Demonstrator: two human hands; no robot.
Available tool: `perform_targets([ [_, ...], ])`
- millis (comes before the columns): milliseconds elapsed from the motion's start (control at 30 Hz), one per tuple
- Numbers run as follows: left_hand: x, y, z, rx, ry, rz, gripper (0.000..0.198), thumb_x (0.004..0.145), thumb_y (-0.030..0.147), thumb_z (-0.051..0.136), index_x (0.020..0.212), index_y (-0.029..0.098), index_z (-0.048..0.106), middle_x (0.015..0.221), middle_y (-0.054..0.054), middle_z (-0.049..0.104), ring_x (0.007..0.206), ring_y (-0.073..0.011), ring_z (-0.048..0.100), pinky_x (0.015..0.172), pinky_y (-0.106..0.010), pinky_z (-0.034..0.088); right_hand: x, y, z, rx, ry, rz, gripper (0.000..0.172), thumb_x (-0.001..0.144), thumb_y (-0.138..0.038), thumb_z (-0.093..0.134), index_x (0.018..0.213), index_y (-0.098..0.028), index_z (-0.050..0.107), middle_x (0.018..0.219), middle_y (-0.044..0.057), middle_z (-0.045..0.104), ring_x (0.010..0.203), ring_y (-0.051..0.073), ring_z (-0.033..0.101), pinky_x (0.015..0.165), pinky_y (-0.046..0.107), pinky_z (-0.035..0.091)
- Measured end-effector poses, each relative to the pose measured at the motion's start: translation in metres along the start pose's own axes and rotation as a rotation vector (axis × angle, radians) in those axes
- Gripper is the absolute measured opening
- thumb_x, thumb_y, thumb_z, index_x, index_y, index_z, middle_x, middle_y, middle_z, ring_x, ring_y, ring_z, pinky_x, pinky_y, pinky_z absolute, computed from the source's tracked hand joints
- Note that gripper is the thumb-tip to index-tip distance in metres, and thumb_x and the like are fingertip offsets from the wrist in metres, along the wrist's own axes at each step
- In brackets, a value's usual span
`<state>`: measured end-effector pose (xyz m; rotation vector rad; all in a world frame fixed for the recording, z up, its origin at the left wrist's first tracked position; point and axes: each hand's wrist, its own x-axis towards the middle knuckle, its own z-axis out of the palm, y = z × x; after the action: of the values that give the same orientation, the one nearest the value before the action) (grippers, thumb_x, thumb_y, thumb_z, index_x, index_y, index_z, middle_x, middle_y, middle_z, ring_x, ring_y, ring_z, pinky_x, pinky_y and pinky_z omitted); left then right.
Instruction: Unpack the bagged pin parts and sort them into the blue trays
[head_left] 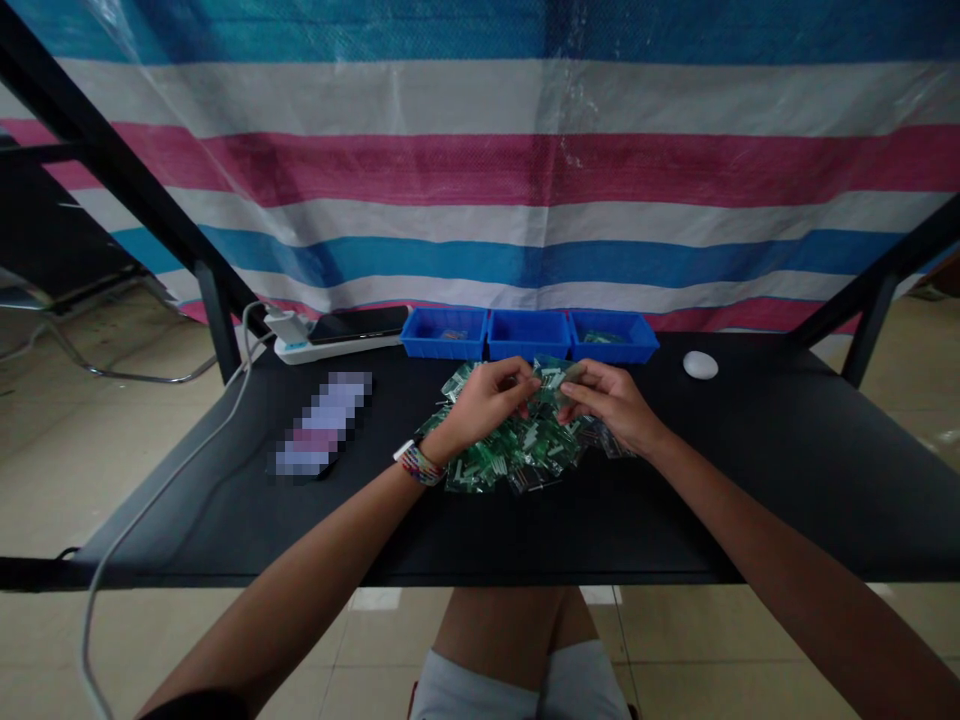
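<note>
Between my two hands a small clear plastic packet with green on it (551, 374) is stretched upright above a pile. My left hand (495, 395), with a woven band at the wrist, pinches its left edge. At the opposite edge, the fingertips of my right hand (604, 395) are closed on it. Beneath both hands lies a heap of similar green packets (517, 455), with pale slim pieces showing inside several of them. The hands and the raised packet hide part of the heap.
Three blue bins, left (442, 347), middle (529, 345) and right (613, 350), stand behind the heap; small packets lie in the outer two. A phone (360, 323) rests on a white power strip (337, 348). A white mouse-like object (700, 365) sits right; a blurred-out object (322, 425) lies left.
</note>
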<state>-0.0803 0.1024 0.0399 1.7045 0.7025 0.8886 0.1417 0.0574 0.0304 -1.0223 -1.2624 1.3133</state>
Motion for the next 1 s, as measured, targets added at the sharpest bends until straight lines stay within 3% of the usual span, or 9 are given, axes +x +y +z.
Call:
perform_targets([
  [233,-0.001,0.0,0.001,0.032,0.019,-0.041,0.034,0.093,0.048,0.072,0.079,0.019,0.06,0.067,0.001,0.065,0.055,-0.0135,0.063,0.054,-0.023,0.046,0.0,0.004,0.0,-0.141,0.09,-0.137,0.033,0.084,-0.049,0.087,0.089,-0.021,0.07,0.077,0.0,0.071,0.059,0.018,0.071,0.058,0.032,0.062],
  [333,-0.002,0.004,-0.001,0.089,0.035,-0.082,0.053,0.094,0.056,0.067,0.061,0.018,0.053,0.05,0.001,0.056,0.047,-0.0103,0.051,0.05,-0.022,0.037,-0.004,0.003,0.0,-0.399,0.208,-0.42,0.018,0.094,-0.039,0.078,0.092,-0.022,0.071,0.08,0.001,0.071,0.065,0.018,0.072,0.062,0.032,0.061],
  [433,0.0,0.005,-0.002,-0.079,-0.079,-0.193,0.068,0.098,0.07,0.05,0.058,0.016,0.061,0.048,-0.004,0.057,0.045,-0.0115,0.052,0.051,-0.024,0.041,-0.01,-0.001,0.0,-0.694,0.229,-0.761,0.005,0.1,-0.024,0.071,0.098,-0.024,0.075,0.093,0.005,0.075,0.081,0.021,0.075,0.074,0.036,0.063],
  [500,0.001,0.004,-0.002,-0.254,-0.147,-0.267,0.07,0.095,0.075,0.047,0.069,0.013,0.069,0.056,-0.007,0.064,0.048,-0.0148,0.06,0.053,-0.026,0.049,-0.013,-0.002,0.0,-0.819,0.204,-0.899,0.014,0.1,-0.016,0.067,0.105,-0.026,0.076,0.101,0.007,0.076,0.092,0.022,0.076,0.082,0.038,0.064],
  [567,0.002,0.003,-0.002,-0.361,-0.14,-0.282,0.06,0.091,0.07,0.058,0.077,0.013,0.069,0.066,-0.009,0.07,0.052,-0.017,0.066,0.054,-0.027,0.053,-0.013,-0.002,0.001,-0.902,0.171,-0.953,0.022,0.1,-0.011,0.064,0.112,-0.027,0.075,0.108,0.008,0.075,0.098,0.023,0.076,0.087,0.04,0.065],
  [667,0.002,0.003,-0.002,-0.392,-0.08,-0.248,0.036,0.087,0.051,0.07,0.084,0.015,0.063,0.068,-0.006,0.071,0.058,-0.0192,0.071,0.056,-0.027,0.056,-0.013,-0.001,0.001,-0.948,0.12,-0.944,0.03,0.098,-0.009,0.065,0.12,-0.027,0.073,0.125,0.012,0.07,0.109,0.025,0.075,0.094,0.043,0.066],
  [800,0.002,0.003,-0.005,-0.336,-0.011,-0.217,0.021,0.084,0.037,0.066,0.082,0.019,0.055,0.065,0.003,0.059,0.055,-0.0185,0.071,0.056,-0.028,0.058,-0.015,-0.004,0.002,-0.889,0.067,-0.878,0.037,0.094,-0.01,0.065,0.125,-0.027,0.072,0.144,0.014,0.061,0.115,0.028,0.073,0.101,0.051,0.064],
  [900,0.002,0.004,-0.006,-0.224,-0.012,-0.173,0.023,0.087,0.038,0.063,0.079,0.019,0.054,0.069,0.004,0.056,0.054,-0.0154,0.068,0.054,-0.026,0.056,-0.018,-0.005,0.005,-0.714,0.082,-0.745,0.033,0.096,-0.014,0.062,0.124,-0.026,0.073,0.138,0.012,0.065,0.1,0.024,0.074,0.089,0.044,0.067],
  [1000,0.0,0.004,-0.006,-0.098,-0.051,-0.114,0.027,0.091,0.04,0.063,0.077,0.018,0.056,0.068,0.004,0.055,0.055,-0.0138,0.066,0.054,-0.024,0.052,-0.016,-0.003,0.009,-0.397,0.075,-0.418,0.034,0.098,-0.029,0.069,0.131,-0.027,0.067,0.119,0.008,0.07,0.08,0.018,0.074,0.066,0.033,0.067],
])
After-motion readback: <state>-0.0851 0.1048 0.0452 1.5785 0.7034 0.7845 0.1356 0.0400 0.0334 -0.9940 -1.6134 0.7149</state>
